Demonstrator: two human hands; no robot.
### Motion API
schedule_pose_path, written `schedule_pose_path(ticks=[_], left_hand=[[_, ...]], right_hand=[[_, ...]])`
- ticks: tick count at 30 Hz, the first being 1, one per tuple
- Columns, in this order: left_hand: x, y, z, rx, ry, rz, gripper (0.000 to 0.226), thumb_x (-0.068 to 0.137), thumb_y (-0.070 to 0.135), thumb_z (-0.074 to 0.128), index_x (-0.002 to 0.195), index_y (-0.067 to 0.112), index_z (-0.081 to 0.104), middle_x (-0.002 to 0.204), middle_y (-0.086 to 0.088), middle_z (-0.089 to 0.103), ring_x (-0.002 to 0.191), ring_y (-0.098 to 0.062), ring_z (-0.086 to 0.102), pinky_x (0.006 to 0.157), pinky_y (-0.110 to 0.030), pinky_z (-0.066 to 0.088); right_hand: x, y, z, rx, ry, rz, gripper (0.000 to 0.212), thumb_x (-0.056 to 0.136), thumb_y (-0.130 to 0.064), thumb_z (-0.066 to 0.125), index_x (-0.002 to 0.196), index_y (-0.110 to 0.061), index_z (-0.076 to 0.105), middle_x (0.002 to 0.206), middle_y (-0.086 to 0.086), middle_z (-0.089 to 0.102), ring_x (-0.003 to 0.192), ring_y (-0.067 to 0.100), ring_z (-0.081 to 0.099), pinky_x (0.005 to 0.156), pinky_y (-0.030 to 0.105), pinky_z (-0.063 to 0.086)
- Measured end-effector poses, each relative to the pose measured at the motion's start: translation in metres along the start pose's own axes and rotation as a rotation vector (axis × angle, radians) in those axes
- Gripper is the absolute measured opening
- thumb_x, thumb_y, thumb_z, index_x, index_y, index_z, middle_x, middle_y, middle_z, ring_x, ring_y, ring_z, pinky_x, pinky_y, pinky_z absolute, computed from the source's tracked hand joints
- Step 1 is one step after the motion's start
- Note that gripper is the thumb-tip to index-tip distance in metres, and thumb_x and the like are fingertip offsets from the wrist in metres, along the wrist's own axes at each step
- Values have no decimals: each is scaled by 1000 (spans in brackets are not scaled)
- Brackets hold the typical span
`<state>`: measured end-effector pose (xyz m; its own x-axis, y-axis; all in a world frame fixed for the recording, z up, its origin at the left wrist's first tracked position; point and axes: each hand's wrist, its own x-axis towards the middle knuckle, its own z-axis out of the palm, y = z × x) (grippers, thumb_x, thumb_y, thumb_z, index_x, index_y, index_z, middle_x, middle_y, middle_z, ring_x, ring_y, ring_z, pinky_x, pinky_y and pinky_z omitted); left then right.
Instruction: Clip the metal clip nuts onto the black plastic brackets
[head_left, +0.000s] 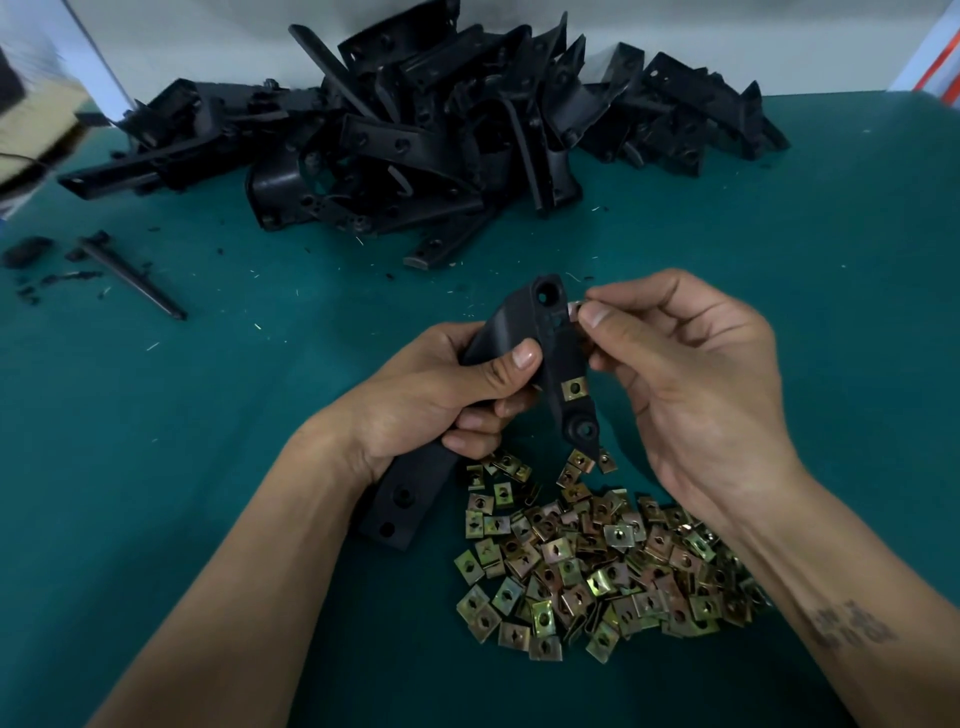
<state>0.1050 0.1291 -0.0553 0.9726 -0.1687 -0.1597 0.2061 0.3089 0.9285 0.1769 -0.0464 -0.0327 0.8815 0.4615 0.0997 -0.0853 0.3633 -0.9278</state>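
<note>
Left hand: we see the left hand (441, 395) wrapped round the middle of a black bracket (540, 353), thumb across its front and fingers curled behind, a firm grip that keeps it above the counter (208, 441).
Right hand: the right hand (691, 374) pinches a small metal clip (574, 309) between thumb and forefinger; its other fingers are loosely curled.
Clip in the pinch: it sits against the right edge of the bracket near the upper end, just below the round hole there. We cannot tell whether it is already seated on the edge.
Bracket: it runs from an upper end with a hole, past the left hand, down to a flat lower end with two holes near the left wrist. A side arm carries one brass-coloured fitted clip (574, 388), with a round boss below it.
Loose clips: a heap of clips (597, 561) lies on the counter under and between the two forearms, nearer the right one.
Bracket pile: a big heap of black brackets (441, 130) lies at the far side of the counter against the wall.
Left side of counter: we see a thin black rod (132, 278) and a few black scraps near it.
</note>
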Motion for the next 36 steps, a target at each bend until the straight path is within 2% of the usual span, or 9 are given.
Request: schedule_pose_path(ticks=[4, 8, 12, 15, 18, 22, 26, 29, 36], left_hand=[[0, 1, 1, 5, 2, -7, 19, 85, 36, 72, 76, 20, 66, 64, 1, 44, 45, -4, 30, 38, -14, 31], [0, 1, 1, 1, -9, 2, 18, 83, 37, 71, 76, 21, 66, 64, 1, 44, 45, -4, 29, 38, -14, 31], [0, 0, 1, 11, -11, 9, 20, 85, 36, 72, 74, 21, 64, 63, 2, 45, 45, -3, 30, 37, -14, 30], [1, 0, 0, 22, -20, 24, 20, 82, 38, 69, 74, 20, 63, 63, 2, 45, 45, -4, 30, 38, -14, 30], [0, -1, -2, 19, -36, 56, 21, 80, 40, 69, 74, 20, 65, 63, 2, 44, 45, -4, 31, 38, -15, 31], [-1, -2, -4, -35, -43, 107, 24, 80, 39, 72, 84, 16, 68, 63, 1, 44, 45, -3, 32, 38, -14, 31], [2, -4, -1, -19, -17, 106, 24, 82, 36, 71, 81, 13, 63, 63, 0, 45, 44, -4, 32, 37, -15, 31], [4, -5, -1, 10, 0, 99, 16, 86, 26, 74, 79, 15, 65, 61, 2, 46, 43, -3, 33, 37, -16, 30], [3, -5, 0, 47, -5, 79, 11, 95, 12, 55, 88, 4, 52, 65, 1, 46, 46, -4, 34, 39, -15, 32]], right_hand=[[0, 1, 0, -23, 22, -25, 10, 82, 6, 72, 85, -3, 69, 72, 4, 73, 66, 12, 64, 62, 20, 52], [0, 1, -1, -38, -2, -29, 11, 74, -5, 76, 83, -6, 70, 74, 4, 73, 67, 12, 63, 62, 19, 53], [0, 4, -2, -105, 18, -75, 15, 80, 4, 76, 78, -11, 74, 72, 5, 70, 64, 13, 59, 63, 19, 51], [-2, 4, -1, -79, -3, -80, 9, 75, -6, 78, 76, -15, 76, 80, 6, 74, 72, 17, 62, 69, 22, 54], [-5, 3, -1, 3, -99, -41, 8, 79, -9, 74, 84, -12, 79, 93, 7, 78, 92, 22, 71, 86, 30, 58], [-4, -3, -7, 81, -240, 33, 20, 83, -15, 67, 97, -10, 80, 100, 10, 78, 99, 26, 72, 82, 32, 57], [-4, -2, -7, -340, -181, -179, 31, 81, -25, 80, 108, -13, 72, 95, -2, 77, 89, 14, 73, 79, 32, 60], [-5, 2, -8, -742, -196, -334, 29, 84, -34, 82, 101, -14, 69, 90, -7, 75, 84, 14, 73, 71, 33, 61], [-1, 4, -16, -1007, -161, -498, 35, 85, -45, 78, 87, -11, 68, 79, -6, 68, 72, 12, 65, 62, 35, 54]])
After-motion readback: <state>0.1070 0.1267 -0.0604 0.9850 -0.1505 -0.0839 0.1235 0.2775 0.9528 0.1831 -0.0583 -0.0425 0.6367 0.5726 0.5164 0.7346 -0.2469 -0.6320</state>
